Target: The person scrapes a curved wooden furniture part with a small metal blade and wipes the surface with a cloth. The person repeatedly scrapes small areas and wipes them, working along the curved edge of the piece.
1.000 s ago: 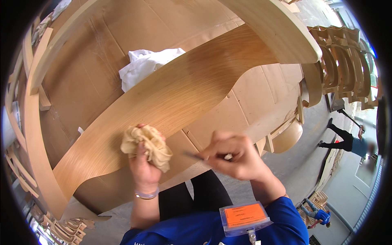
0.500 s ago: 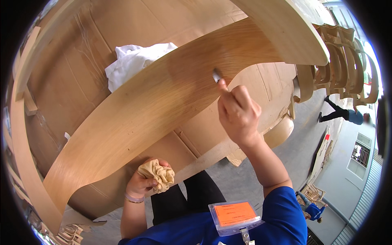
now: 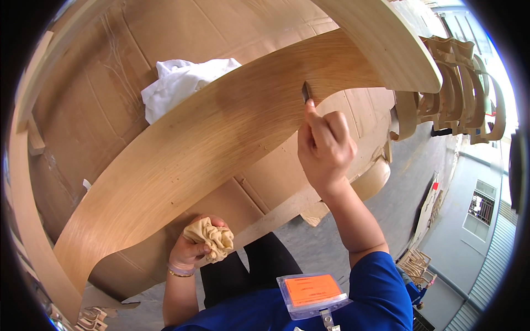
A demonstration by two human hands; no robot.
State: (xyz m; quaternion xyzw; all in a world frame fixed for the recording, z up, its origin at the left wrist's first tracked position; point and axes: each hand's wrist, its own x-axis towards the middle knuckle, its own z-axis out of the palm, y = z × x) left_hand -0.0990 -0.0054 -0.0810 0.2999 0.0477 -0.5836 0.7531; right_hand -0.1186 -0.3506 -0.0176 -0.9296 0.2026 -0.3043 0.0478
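Observation:
A long curved wooden panel [image 3: 182,149] with visible grain stretches from lower left to upper right in front of me. My right hand [image 3: 329,146] is closed around a small flat-bladed scraper [image 3: 305,92], index finger extended along it. The blade rests at the panel's surface near its upper-right end, while the fingers hide the handle. Below the panel, my left hand [image 3: 187,252] grips a crumpled beige cloth [image 3: 214,239], apart from the wood. Small crumbs lie on the panel.
A white cloth [image 3: 185,83] lies behind the panel on brown cardboard [image 3: 77,105]. Thick wooden side pieces [image 3: 395,47] join the panel at both ends. Stacked curved wooden parts [image 3: 461,83] stand at the far right. Another person [image 3: 415,289] is at lower right, beside wooden frames.
My right hand and the scraper have moved slightly right and up along the panel, the blade turning more upright. The left hand keeps its cloth. A person walking at far right has mostly gone from sight.

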